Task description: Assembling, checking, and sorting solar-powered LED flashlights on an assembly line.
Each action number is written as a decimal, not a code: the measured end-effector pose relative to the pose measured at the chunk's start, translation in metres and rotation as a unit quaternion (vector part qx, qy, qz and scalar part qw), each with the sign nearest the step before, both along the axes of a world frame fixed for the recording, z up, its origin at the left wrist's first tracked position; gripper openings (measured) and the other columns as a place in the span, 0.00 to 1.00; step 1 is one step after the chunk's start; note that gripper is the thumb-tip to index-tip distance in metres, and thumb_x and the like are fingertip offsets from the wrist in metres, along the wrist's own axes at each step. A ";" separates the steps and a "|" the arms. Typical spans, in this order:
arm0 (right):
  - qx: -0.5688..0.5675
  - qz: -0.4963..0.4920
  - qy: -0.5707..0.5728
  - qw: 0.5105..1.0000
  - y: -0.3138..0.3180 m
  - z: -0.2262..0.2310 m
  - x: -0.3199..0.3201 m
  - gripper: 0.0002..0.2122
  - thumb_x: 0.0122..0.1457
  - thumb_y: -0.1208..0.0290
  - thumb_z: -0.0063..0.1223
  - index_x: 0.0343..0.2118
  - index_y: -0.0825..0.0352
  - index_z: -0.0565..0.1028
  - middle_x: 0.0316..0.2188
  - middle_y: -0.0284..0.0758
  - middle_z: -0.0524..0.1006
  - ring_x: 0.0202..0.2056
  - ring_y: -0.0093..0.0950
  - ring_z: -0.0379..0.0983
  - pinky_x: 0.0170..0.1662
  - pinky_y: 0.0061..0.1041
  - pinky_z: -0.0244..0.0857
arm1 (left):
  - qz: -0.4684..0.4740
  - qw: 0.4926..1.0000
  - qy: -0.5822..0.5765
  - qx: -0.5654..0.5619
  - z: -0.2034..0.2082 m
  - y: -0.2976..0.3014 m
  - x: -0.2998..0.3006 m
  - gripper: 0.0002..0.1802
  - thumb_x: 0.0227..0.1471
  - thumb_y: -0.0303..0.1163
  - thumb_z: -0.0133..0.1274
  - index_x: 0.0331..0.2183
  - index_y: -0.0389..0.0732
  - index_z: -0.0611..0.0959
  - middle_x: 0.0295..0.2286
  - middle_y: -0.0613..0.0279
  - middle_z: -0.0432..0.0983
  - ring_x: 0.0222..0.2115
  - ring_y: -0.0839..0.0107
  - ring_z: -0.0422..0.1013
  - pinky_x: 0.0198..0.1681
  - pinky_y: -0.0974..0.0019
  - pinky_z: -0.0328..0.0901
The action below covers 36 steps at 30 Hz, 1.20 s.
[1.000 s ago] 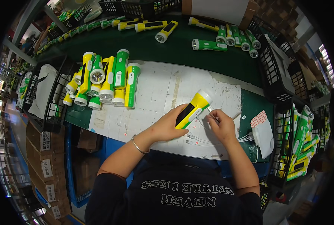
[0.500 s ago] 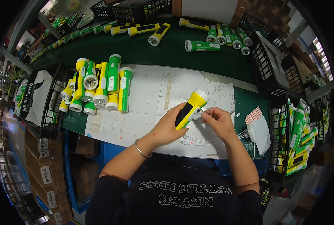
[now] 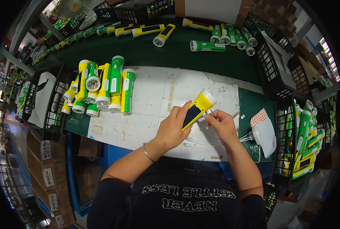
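Note:
Over the white work board [image 3: 151, 91], my left hand [image 3: 172, 128] is wrapped round a yellow flashlight [image 3: 204, 100] with a white head and a dark solar panel. The flashlight is tilted, its head pointing up and right. My right hand [image 3: 222, 125] pinches a small silvery plug-like piece [image 3: 208, 112] beside the flashlight, just below its head; whether the two touch I cannot tell. Several white cables [image 3: 206, 142] with metal plugs lie under my right wrist. They run toward a white box-like piece [image 3: 263, 134] on the right. Green and yellow flashlights [image 3: 116, 76] are piled at the board's left.
Behind the board runs a dark green surface [image 3: 151, 57], where more flashlights [image 3: 210, 46] lie. Black crates stand at the left [image 3: 55, 103] and far right [image 3: 269, 68]. A nearer right crate [image 3: 285, 145] holds flashlights. Cardboard boxes [image 3: 48, 168] are stacked lower left.
The flashlight has rolled in my left hand, bringing its solar panel more upward and turning its white side switch out of sight. My right hand has stayed nearly in place, still pinching the silvery piece.

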State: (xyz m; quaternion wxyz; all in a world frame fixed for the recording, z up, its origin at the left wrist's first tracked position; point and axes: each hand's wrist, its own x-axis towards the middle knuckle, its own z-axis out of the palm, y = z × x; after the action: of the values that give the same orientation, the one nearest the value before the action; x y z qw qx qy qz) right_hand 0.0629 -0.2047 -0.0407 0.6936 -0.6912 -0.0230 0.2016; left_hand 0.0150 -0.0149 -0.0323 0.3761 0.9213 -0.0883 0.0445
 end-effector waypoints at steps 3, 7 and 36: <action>-0.016 0.012 -0.017 1.000 -0.007 0.003 -0.004 0.07 0.53 0.71 0.54 0.26 0.69 0.73 0.21 0.29 0.74 0.24 0.13 0.66 0.27 0.12 0.58 | -0.007 1.000 -0.013 -0.028 -0.002 0.000 0.006 0.38 0.43 0.32 0.56 0.55 0.44 0.59 0.37 0.51 0.64 0.32 0.50 0.69 0.34 0.55 0.67; -0.171 0.033 -0.179 0.968 -0.012 0.014 -0.018 0.13 0.48 0.65 0.59 0.33 0.68 0.73 0.27 0.33 0.75 0.27 0.23 0.69 0.31 0.20 0.61 | 0.044 0.896 0.123 -0.425 -0.018 0.008 0.027 0.33 0.48 0.27 0.53 0.54 0.36 0.58 0.42 0.58 0.66 0.42 0.69 0.64 0.46 0.65 0.61; -0.590 -0.069 -0.374 0.712 -0.088 0.063 0.189 0.17 0.49 0.62 0.52 0.42 0.59 0.70 0.37 0.36 0.72 0.37 0.39 0.72 0.37 0.36 0.67 | -0.097 0.756 0.297 -0.575 -0.004 0.009 0.030 0.20 0.56 0.38 0.44 0.48 0.41 0.67 0.43 0.62 0.67 0.44 0.74 0.64 0.48 0.69 0.58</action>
State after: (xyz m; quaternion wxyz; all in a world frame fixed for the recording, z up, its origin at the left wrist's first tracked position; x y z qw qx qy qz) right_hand 0.2519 -0.2932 0.0223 0.0913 -0.9785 -0.1090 -0.1492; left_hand 0.0445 -0.0061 -0.0365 0.8445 0.4851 -0.0187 -0.2261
